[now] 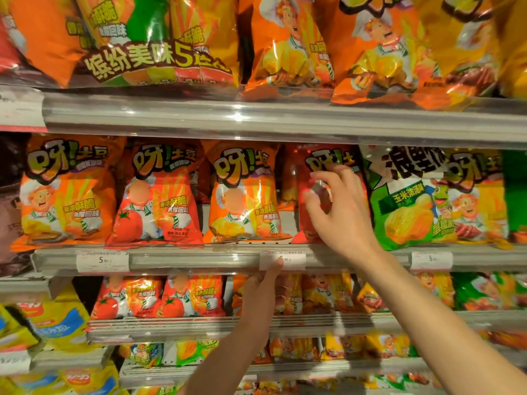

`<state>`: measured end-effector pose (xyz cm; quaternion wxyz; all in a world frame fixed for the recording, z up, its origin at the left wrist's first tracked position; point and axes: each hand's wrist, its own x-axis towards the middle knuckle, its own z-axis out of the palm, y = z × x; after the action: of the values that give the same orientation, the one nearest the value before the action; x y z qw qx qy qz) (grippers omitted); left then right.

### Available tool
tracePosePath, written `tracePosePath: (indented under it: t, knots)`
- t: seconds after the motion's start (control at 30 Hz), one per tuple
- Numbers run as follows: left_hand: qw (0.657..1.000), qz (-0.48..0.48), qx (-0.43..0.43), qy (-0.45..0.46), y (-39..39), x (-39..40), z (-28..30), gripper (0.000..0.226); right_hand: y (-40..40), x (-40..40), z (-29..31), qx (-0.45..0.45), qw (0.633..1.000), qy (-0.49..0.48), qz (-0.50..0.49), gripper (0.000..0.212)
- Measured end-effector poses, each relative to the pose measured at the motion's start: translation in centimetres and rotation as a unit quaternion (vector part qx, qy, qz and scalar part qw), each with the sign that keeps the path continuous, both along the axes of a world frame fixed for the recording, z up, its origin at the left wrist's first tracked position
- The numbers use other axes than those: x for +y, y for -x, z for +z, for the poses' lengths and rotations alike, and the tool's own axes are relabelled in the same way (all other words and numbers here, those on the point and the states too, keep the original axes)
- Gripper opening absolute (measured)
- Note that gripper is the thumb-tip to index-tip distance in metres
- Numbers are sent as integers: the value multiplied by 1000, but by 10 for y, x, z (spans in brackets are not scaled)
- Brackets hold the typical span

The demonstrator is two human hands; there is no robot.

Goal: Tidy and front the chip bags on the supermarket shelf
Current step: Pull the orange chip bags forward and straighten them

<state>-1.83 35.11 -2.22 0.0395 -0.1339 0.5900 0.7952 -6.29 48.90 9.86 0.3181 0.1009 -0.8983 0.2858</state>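
Right hand (pixel 339 206) pinching the red bag (pixel 322 192) mid-shelf, left hand (pixel 263 280) curled on the shelf rail (pixel 199 259); best pull it forward, flush with the orange neighbours, label out.

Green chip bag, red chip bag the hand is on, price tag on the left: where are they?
green chip bag (pixel 405 201): head view, front panel.
red chip bag (pixel 306 220): head view, lower left part.
left price tag (pixel 102 260): head view, middle.
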Motion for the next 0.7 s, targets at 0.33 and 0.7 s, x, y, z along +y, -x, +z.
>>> tracePosePath:
  t: [0.33,0.7]
  knots:
    - [999,1,-16,-29,6,21,-5,42,9,28,-23,-75,992,32,-97,70]
    - [1000,-7,-7,-5,5,18,-3,38,10,28,-15,-108,977,181,-30,88]
